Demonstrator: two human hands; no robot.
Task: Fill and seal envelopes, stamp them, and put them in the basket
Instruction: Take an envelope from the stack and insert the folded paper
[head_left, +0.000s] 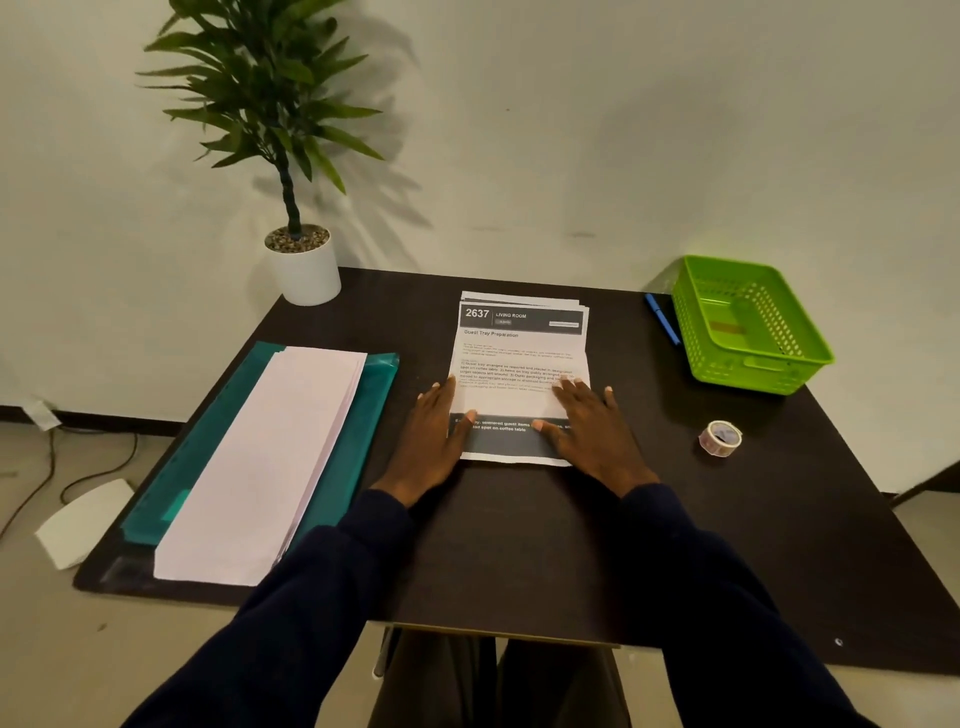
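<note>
Two stacks sat on the table (519, 545): envelopes (270, 457) left of the printed sheets (519, 353), long axis running away from me. Left hand (436, 431) and right hand (592, 426) lay flat, gripping nothing, on the sheets' near end; the left was closer to the envelopes. Basket (753, 358) sat far right.

The person wore a dark navy long-sleeved top, its fabric soft and matte like a sweatshirt. The left sleeve (291, 597) and the right sleeve (727, 597) were both loose, creased along the forearm, and each ended at the wrist in a plain cuff. The left hand (434, 436) and the right hand (592, 434) were bare, with short, pale fingernails. No rings, watch or bracelets showed. Dark trousers (498, 686) were visible below.
</note>
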